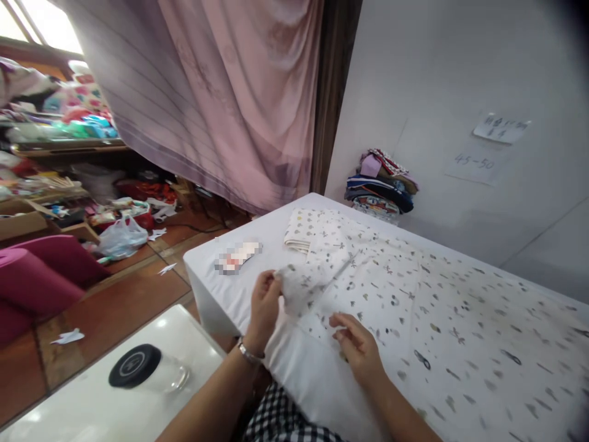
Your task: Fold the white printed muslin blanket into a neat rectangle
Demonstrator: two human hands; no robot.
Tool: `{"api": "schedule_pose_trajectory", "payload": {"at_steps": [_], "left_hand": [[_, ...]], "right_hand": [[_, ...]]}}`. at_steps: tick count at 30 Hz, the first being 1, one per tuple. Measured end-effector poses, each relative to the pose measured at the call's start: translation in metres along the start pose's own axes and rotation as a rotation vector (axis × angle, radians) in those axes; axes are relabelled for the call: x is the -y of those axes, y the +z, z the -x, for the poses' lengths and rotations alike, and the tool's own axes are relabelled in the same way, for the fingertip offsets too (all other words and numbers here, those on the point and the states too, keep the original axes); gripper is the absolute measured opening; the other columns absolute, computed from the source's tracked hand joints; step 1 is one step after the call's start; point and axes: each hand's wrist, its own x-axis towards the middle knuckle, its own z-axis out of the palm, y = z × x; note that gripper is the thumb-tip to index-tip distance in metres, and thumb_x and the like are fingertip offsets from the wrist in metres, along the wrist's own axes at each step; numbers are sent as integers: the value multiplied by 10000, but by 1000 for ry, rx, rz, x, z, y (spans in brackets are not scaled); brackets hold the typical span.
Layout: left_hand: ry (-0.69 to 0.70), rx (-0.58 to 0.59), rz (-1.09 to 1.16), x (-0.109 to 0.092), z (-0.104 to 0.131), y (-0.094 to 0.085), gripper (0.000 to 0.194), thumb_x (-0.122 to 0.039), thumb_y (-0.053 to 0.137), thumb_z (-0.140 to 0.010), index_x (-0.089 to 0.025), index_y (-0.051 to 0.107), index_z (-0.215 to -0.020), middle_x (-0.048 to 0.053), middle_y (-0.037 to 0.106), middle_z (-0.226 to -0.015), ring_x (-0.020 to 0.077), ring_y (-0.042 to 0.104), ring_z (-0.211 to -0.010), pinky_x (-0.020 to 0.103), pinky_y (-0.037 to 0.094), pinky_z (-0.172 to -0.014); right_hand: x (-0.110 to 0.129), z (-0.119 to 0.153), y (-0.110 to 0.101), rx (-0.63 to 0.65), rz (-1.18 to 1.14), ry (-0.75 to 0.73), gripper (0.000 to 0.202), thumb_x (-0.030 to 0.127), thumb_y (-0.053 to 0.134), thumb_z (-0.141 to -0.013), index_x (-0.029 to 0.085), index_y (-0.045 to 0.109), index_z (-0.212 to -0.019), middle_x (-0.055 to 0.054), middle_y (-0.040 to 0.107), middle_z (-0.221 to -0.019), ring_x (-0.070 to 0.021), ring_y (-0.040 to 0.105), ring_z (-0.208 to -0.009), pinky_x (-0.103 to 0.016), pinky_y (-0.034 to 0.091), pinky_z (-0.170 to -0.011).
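Observation:
A white fabric printed with small leaf and sprig motifs lies spread across a white-covered table. My left hand, with a bracelet on its wrist, pinches the raised near-left corner of this fabric between thumb and fingertips. To its right, my right hand hovers over the near edge of the fabric. Its fingers are loosely bent and apart, and I see nothing between them. Beyond my hands, a folded stack of similar printed cloth rests at the table's far-left part, partly overlapped by the spread fabric.
A blurred-out object lies on the white table to the left. On a lower glossy table is a glass jar with a black lid. Folded clothes are piled by the wall. A pink curtain hangs behind.

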Motion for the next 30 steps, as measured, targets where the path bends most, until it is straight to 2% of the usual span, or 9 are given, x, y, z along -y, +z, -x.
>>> {"api": "schedule_pose_trajectory", "payload": {"at_steps": [3,5,10,15,18,22,26,28,30], "left_hand": [[-49,-199,92,-5,-33,-32,251,-369,576,-714,-174,500,-854,-44,538,-675,82,515,-575,198,444,-543],[-66,-275,73,-3,-45,-50,255,-354,572,-701,-167,503,-859,-32,564,-691,90,535,-576,202,452,-533],[-108,-278,-102,17,-47,-72,285,-382,554,-710,-176,487,-895,-32,572,-616,115,535,-500,223,446,-476],[111,-265,-502,27,-42,-83,318,-407,495,-769,-188,486,-999,-35,563,-567,146,538,-475,236,415,-464],[241,-156,-744,29,-36,-88,381,-375,457,-791,-199,481,-1128,-56,527,-534,151,539,-457,234,397,-464],[280,60,-853,39,-27,-93,390,-370,425,-806,-222,491,-1160,-62,542,-521,161,565,-447,243,428,-464],[240,186,-808,55,-26,-102,339,-366,457,-793,-289,553,-1108,-26,688,-725,182,662,-628,257,519,-580],[216,229,-763,63,-29,-107,312,-358,493,-766,-323,606,-1055,-22,708,-884,205,677,-778,268,542,-664],[182,245,-707,71,-32,-111,295,-375,527,-727,-373,646,-996,-43,705,-925,236,671,-837,294,557,-691]], "right_hand": [[-1,-1,1,-3,34,52,242,278,456,-858,244,635,-1018,-73,617,-1014,-203,581,-927,-318,508,-751],[1,-3,2,8,49,75,226,305,455,-858,233,651,-944,-65,631,-914,-197,593,-845,-313,502,-735],[12,-12,-2,134,117,93,254,322,429,-870,225,664,-875,-51,632,-768,-178,584,-708,-301,478,-680],[22,-44,-27,215,224,110,214,299,484,-828,242,690,-813,-38,648,-721,-189,598,-698,-319,484,-672],[22,-91,-46,188,258,179,214,319,517,-802,245,704,-877,-42,673,-771,-182,612,-685,-309,499,-624],[14,-188,-57,67,305,277,210,253,547,-748,189,700,-877,-44,682,-750,-141,604,-596,-241,476,-508],[2,-290,-41,-5,497,340,220,177,492,-777,135,666,-904,-66,686,-808,-114,619,-598,-181,445,-465],[-7,-331,-28,-2,602,355,203,177,490,-791,121,662,-883,-77,685,-803,-114,626,-610,-170,436,-473],[-20,-363,-14,11,703,382,192,206,504,-799,106,665,-834,-95,683,-776,-132,632,-629,-180,437,-498]]}}
